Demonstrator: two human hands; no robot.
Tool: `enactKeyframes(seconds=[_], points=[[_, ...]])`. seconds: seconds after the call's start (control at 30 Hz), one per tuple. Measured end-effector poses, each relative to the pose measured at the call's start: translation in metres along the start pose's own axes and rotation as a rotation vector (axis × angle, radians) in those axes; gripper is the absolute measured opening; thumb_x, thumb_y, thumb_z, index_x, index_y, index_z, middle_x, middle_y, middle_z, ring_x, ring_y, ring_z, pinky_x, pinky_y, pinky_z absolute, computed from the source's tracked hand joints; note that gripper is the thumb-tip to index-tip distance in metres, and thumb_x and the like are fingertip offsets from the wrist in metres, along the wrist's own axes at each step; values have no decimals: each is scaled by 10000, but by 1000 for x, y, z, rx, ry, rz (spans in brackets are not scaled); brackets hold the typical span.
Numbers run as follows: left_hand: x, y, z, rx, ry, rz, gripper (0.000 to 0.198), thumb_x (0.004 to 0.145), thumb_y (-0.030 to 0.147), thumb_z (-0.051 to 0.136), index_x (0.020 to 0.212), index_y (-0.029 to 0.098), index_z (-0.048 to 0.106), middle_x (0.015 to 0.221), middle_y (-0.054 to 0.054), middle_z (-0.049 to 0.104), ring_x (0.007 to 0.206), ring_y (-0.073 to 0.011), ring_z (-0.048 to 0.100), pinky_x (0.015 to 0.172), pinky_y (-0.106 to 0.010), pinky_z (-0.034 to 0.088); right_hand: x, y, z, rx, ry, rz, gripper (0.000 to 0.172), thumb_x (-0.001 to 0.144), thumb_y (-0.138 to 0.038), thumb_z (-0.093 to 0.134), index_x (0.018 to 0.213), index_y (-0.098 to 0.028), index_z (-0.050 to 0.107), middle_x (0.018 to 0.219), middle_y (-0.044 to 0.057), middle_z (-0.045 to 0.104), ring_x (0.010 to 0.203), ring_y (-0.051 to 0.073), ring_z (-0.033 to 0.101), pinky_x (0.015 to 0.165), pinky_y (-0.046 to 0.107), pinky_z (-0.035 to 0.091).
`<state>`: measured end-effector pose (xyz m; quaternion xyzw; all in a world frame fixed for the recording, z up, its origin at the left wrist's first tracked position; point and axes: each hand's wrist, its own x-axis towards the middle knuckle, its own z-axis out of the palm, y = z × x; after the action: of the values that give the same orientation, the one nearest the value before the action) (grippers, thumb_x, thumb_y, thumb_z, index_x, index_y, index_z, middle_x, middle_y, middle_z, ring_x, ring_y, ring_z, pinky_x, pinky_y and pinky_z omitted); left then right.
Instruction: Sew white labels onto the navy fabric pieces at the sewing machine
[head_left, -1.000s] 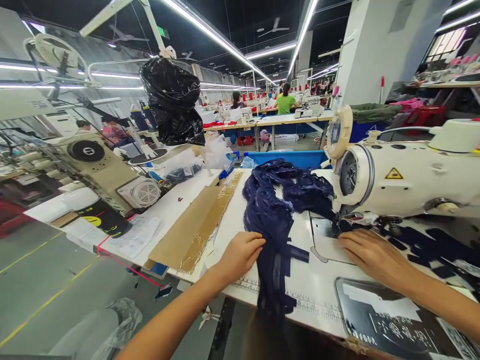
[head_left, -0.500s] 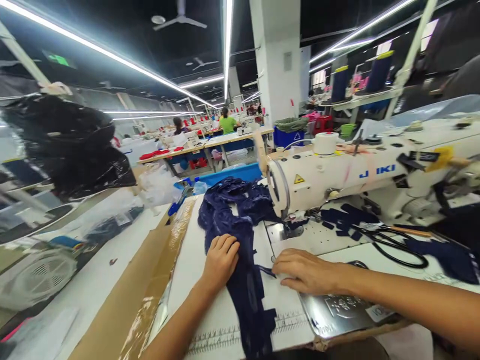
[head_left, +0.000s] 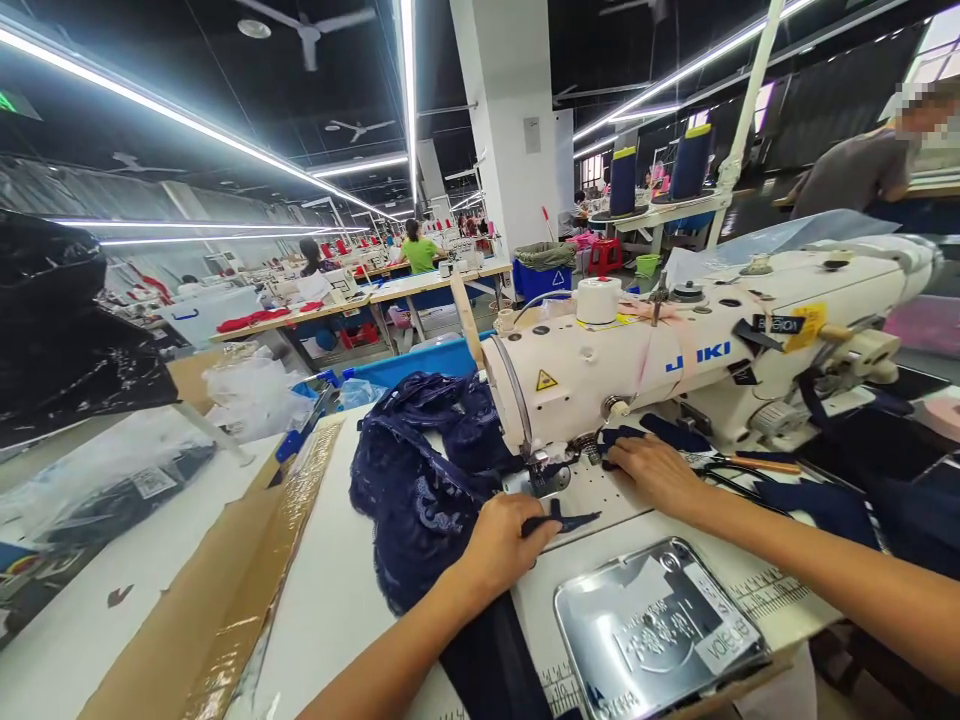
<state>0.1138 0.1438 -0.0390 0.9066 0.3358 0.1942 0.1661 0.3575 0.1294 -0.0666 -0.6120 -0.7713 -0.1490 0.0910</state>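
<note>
A navy lace garment (head_left: 420, 500) is bunched on the table left of the white sewing machine (head_left: 600, 370), and a long band of it hangs towards me. My left hand (head_left: 499, 545) is closed on a narrow navy end of this garment, just in front of the presser foot (head_left: 547, 478). The pinched tip sticks out to the right over the needle plate. Right of the needle, my right hand (head_left: 660, 475) has its fingers curled onto small navy fabric pieces (head_left: 622, 437) by the machine's base. Its fingertips are partly hidden among them.
Scissors (head_left: 739, 480) lie right of my right hand, beside more navy fabric (head_left: 817, 510). A shiny metal cover plate (head_left: 660, 630) sits at the front. Cardboard (head_left: 217, 590) covers the left side, and a black plastic bag (head_left: 75, 330) hangs there. Coworkers sit farther back.
The view has swung right. My left hand has moved right from the garment's middle to its end near the presser foot. My right hand left a thin strip and reached back to the small pieces.
</note>
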Motion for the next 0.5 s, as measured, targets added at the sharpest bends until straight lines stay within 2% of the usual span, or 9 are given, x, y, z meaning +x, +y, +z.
enactKeyframes(seconds=[0.1,0.17,0.2,0.27,0.37,0.5], points=[[3,2,10,-59,26,-145,320,799,223,496,493,150,442,458,59,359,448,-74,379,500,-213,286,-2,-13,5,78,71,-225,217,789,-25,431,768,-164,596,758,53,608,698,169,555,642,288,376],[4,3,19,31,74,-186,296,779,180,487,489,148,440,475,51,374,469,-79,391,516,-225,290,-2,-21,7,142,126,-382,222,824,-50,410,768,-162,593,770,58,607,710,168,548,657,292,391],[5,2,23,118,103,-150,267,762,154,494,498,144,456,512,35,425,513,-91,425,549,-238,309,-2,-24,7,179,153,-433,209,847,-90,413,766,-161,593,775,60,609,710,169,546,668,298,399],[9,0,31,317,130,23,199,742,113,507,545,139,506,643,-14,536,650,-136,495,635,-281,343,0,-26,10,256,205,-460,190,871,-177,429,778,-159,593,787,62,615,710,175,548,678,311,415],[13,-5,36,491,58,278,147,759,89,504,629,140,549,777,-51,595,776,-178,520,705,-314,373,1,-24,17,350,252,-391,175,876,-196,420,844,-155,586,798,69,619,738,185,558,677,313,441],[5,-9,32,437,-25,285,94,754,87,482,742,134,561,797,-48,614,766,-167,536,703,-288,419,0,-20,20,403,243,-408,201,887,-152,376,834,-152,570,785,65,606,740,169,557,674,283,464]])
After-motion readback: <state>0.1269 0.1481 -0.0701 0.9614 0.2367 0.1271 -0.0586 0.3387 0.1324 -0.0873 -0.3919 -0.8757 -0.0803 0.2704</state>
